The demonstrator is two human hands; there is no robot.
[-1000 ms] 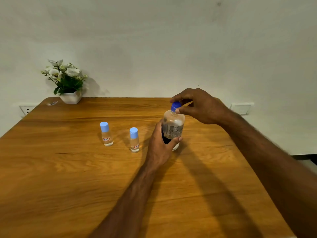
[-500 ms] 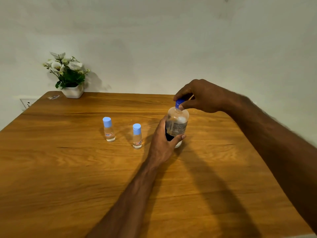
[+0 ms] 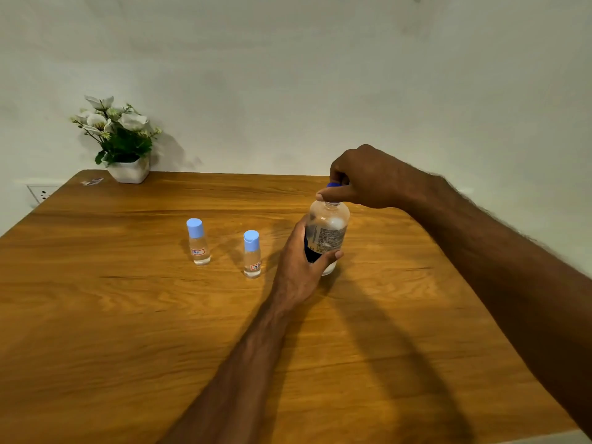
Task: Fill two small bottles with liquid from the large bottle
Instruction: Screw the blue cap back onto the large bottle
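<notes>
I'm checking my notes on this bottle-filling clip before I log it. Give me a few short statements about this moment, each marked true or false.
1. The left hand grips the body of the large bottle. True.
2. The right hand rests flat on the table. False: its fingers are closed around the large bottle's blue cap.
3. Both small bottles have their light blue caps on. True.
4. The large bottle lies on its side. False: it stands upright on the table.
5. The flower pot stands between the two small bottles. False: it sits at the table's far left corner, by the wall.
</notes>
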